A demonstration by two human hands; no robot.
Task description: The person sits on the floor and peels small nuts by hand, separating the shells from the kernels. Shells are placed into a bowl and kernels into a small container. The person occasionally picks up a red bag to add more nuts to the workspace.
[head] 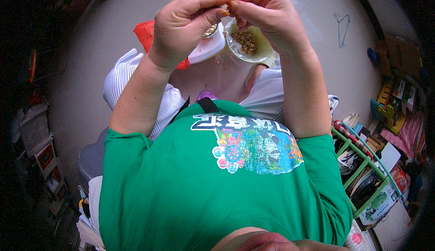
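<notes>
My left hand [185,23] and my right hand [268,16] meet fingertip to fingertip, raised at the top of the view. Between the left thumb and forefinger shows a small pale piece [223,6], perhaps a nut. The right thumb and forefinger pinch at its other side, and the fingers hide most of it. Below the hands stands a pale green bin [265,49] with a clear plastic liner, holding brown shell-like scraps [245,42]. Partly behind my left hand, a dark-rimmed bowl of whitish kernels [210,31] rests on a white surface [212,49].
A red plastic bag [144,33] lies beside the white surface. On the tiled floor at right is a wire clothes hanger [342,30]. A green rack [365,190] with shoes and mixed goods stands at the right. A grey seat [90,159] shows behind my left arm.
</notes>
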